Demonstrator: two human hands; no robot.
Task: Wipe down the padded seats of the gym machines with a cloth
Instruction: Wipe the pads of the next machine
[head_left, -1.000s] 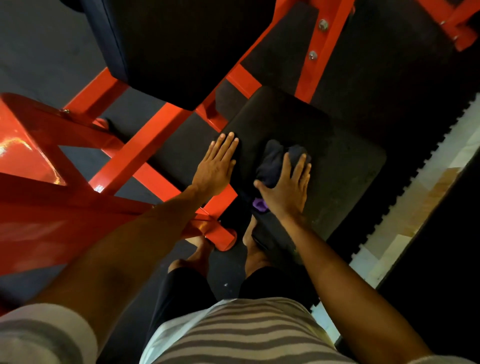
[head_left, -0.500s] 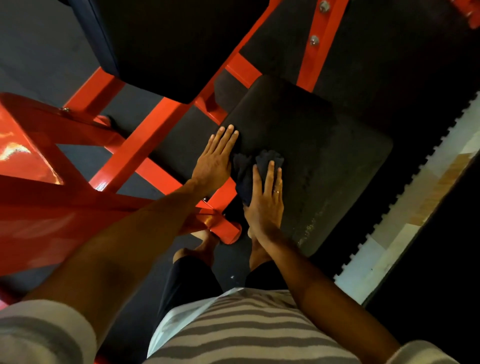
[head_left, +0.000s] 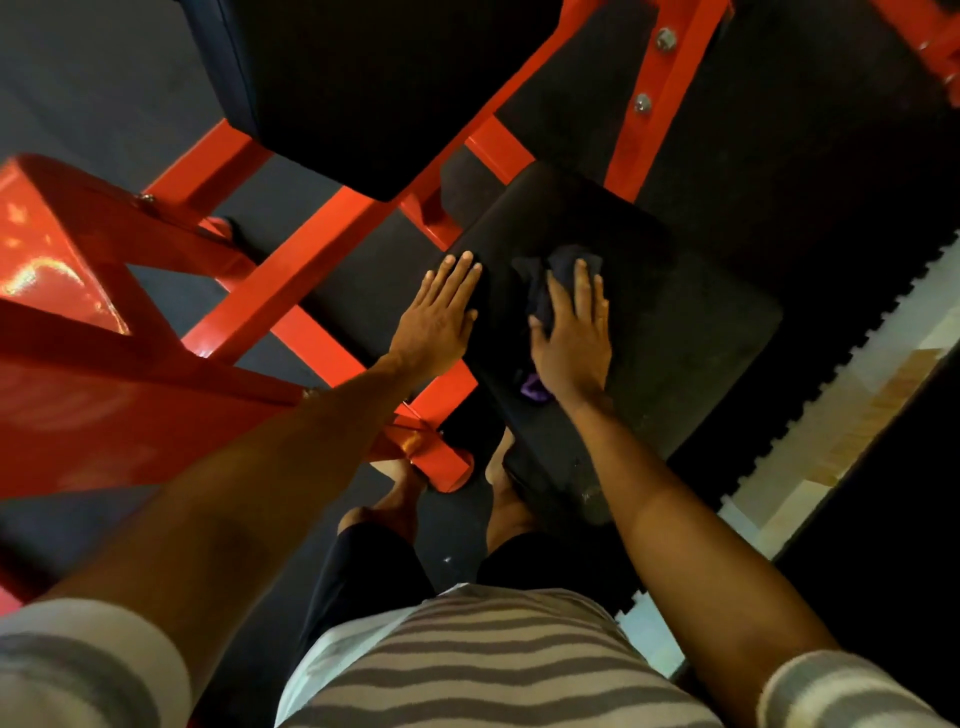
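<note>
Shirt: a grey-and-white striped shirt (head_left: 493, 660) fills the bottom centre of the frame, with dark shorts (head_left: 363, 571) just above it.
Feet: bare feet (head_left: 400, 499) stand on the dark floor (head_left: 104, 78), close to the lower end of the red frame (head_left: 311, 270).
Left hand: the left hand (head_left: 441, 317) lies flat near the centre of the frame. Its fingers are straight and close together, resting on the left edge of the seat pad (head_left: 691, 322). It holds nothing.
Right hand: the right hand (head_left: 571, 338), just right of the left one, presses down on the cloth (head_left: 550, 275). Its fingers are straight and slightly spread, with the thumb out to the left.
Cloth: dark and bunched, it lies on the seat pad under and ahead of the right fingers. A purple bit (head_left: 535, 389) shows by the wrist.
Seat pad: black, right of centre, set at a slant in the frame.
Frame: its red bars cross from the left edge to the upper right, and two bolts (head_left: 665, 39) sit on an upper bar.
Back pad: a second black pad (head_left: 389, 88) fills the upper centre.
Floor edge: a black mat (head_left: 841, 249) with a toothed edge meets pale tiles (head_left: 852, 410) at the right.
</note>
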